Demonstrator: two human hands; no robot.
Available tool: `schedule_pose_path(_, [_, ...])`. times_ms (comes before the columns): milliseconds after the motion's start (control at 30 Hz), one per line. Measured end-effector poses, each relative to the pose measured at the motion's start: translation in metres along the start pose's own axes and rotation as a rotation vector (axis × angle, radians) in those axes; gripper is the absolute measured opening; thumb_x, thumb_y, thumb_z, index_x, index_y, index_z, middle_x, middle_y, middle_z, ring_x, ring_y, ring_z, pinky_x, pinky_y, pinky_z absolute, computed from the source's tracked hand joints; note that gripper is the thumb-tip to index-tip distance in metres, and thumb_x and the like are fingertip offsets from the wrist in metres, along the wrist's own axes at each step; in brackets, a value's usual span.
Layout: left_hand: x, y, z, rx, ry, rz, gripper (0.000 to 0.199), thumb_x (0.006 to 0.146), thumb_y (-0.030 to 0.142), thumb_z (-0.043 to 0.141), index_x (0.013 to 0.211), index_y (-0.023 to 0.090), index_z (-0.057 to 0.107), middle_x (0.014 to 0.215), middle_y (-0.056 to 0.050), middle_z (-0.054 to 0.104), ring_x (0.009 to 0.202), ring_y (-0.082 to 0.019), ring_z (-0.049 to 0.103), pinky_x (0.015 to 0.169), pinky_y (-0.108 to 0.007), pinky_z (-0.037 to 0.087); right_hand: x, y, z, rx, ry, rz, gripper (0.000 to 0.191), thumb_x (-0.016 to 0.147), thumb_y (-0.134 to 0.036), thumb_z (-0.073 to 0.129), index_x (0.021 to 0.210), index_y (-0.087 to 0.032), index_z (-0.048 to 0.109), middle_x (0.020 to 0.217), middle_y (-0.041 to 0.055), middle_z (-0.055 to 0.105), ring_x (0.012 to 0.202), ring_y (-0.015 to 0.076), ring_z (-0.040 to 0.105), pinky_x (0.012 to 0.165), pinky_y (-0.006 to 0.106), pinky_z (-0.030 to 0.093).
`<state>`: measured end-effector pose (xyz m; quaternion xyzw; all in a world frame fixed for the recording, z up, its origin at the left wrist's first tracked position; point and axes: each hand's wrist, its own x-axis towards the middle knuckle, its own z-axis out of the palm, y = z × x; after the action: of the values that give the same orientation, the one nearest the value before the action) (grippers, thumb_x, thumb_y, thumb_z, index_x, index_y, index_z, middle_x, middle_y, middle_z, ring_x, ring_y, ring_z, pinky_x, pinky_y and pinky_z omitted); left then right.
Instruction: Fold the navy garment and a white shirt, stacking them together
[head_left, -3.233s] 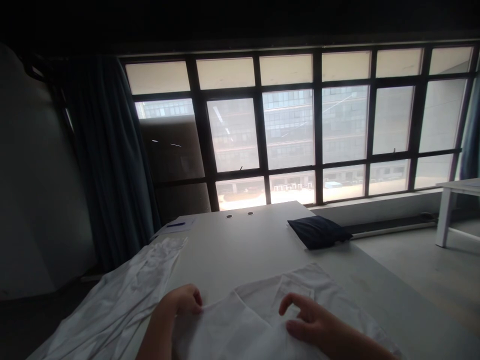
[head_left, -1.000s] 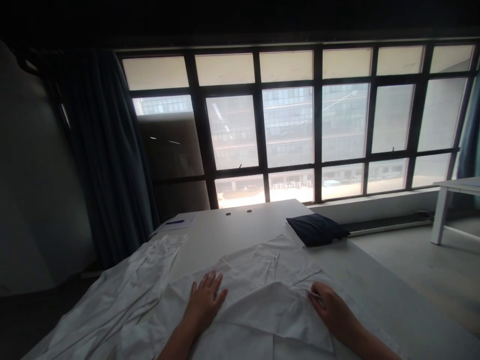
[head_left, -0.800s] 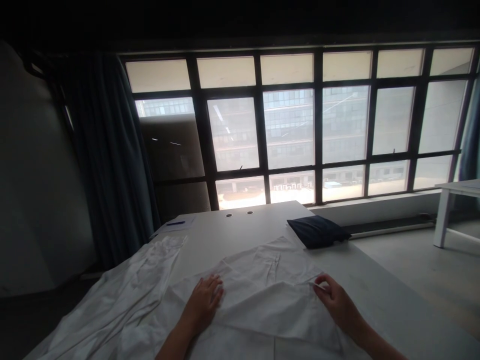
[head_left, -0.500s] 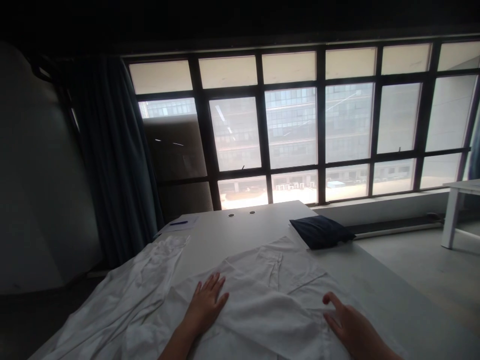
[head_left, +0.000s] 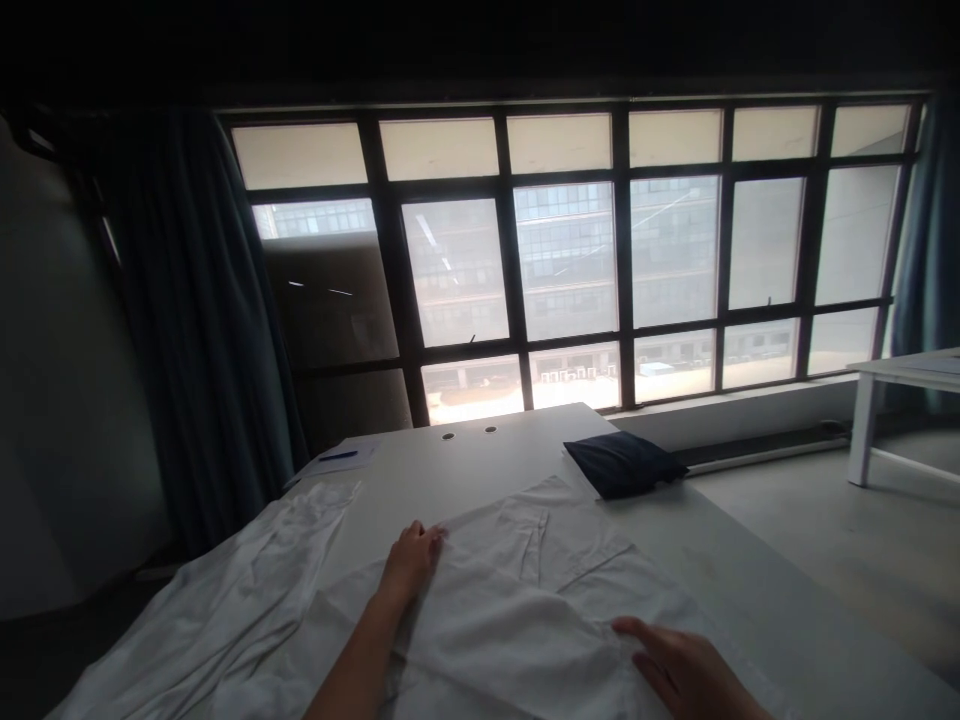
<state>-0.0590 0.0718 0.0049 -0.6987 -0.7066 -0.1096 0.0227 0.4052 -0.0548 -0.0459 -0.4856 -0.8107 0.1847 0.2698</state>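
White shirt on the worktop, left hand with fingers pressed together at its edge (pinching or not, hard to tell), right hand with fingers spread, shirt's lower part cut off by the frame, navy cushion beyond the fingers

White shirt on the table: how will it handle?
The white cloth shirt looks floppy, lying in soft folds under the left hand. Probably light, and likely to bunch when pushed, given creases near the right hand.
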Motion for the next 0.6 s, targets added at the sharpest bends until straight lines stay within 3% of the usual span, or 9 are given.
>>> schedule_pose_path(167, [0.000,-0.003,0.012,-0.033,0.066,-0.042,0.040,0.103,0.028,0.033,0.123,0.027,0.067,0.107,-0.006,0.064,0.100,-0.020,0.062,0.090,-0.029,0.045,0.002,-0.004,-0.003,-0.029,0.016,0.044,0.039,0.096,-0.044,0.050,0.133,-0.040,0.062,0.113,0.0032,0.077,0.100,0.0271,0.073,0.088,0.034,0.055])
schedule_pose_path(333, [0.000,-0.005,0.012,-0.009,0.148,-0.059,0.035,0.103,0.030,0.034,0.114,0.025,0.067,0.108,-0.007,0.064,0.100,-0.021,0.061,0.087,-0.030,0.045,0.002,-0.007,-0.005,0.017,-0.007,0.072,0.040,0.098,-0.040,0.046,0.134,-0.036,0.062,0.119,0.0047,0.075,0.106,0.0261,0.071,0.093,0.033,0.053])
schedule_pose_path(467, [0.001,-0.002,0.009,0.026,0.229,-0.075,0.037,0.103,0.033,0.032,0.115,0.023,0.066,0.113,-0.010,0.064,0.106,-0.027,0.059,0.088,-0.036,0.043,0.002,-0.013,-0.013,0.042,-0.006,0.056,0.038,0.099,-0.037,0.043,0.125,-0.034,0.069,0.120,0.0046,0.074,0.110,0.0262,0.070,0.096,0.033,0.051])
schedule_pose_path(600, [0.004,-0.001,0.012,0.031,0.238,-0.086,0.036,0.103,0.030,0.033,0.112,0.022,0.066,0.113,-0.011,0.067,0.106,-0.028,0.060,0.086,-0.038,0.043,0.004,-0.020,-0.020,-0.009,-0.050,0.051,0.033,0.096,-0.033,0.047,0.115,-0.038,0.074,0.110,0.0018,0.077,0.101,0.0246,0.071,0.092,0.031,0.052])
